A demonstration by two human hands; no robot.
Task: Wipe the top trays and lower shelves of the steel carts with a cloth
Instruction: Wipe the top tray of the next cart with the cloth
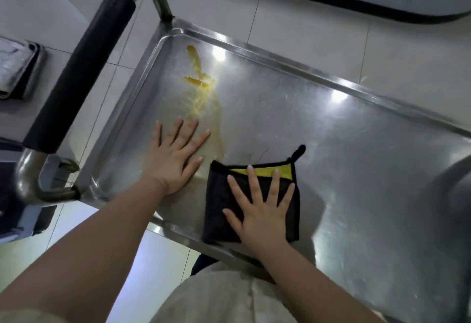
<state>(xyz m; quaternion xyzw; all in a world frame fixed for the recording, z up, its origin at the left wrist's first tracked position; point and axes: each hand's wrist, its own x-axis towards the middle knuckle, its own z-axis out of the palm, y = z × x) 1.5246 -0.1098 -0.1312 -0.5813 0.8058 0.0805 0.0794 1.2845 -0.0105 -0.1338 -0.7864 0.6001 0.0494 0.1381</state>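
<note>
The steel cart's top tray (pixel 344 144) fills the middle of the head view. A yellow smear (pixel 200 88) runs down its left part, from near the far corner toward my left hand. My left hand (pixel 173 154) lies flat on the bare steel with fingers spread, fingertips at the smear's lower end. My right hand (pixel 262 210) presses flat on a folded black cloth (pixel 224 195) with a yellow inner side and a small loop, near the tray's front edge. The lower shelf is hidden under the tray.
The cart's push handle with a black foam grip (pixel 81 67) stands at the left end. A stack of steel trays (pixel 17 67) sits at the far left. Tiled floor (pixel 318 22) surrounds the cart, and a dark-edged base runs along the top.
</note>
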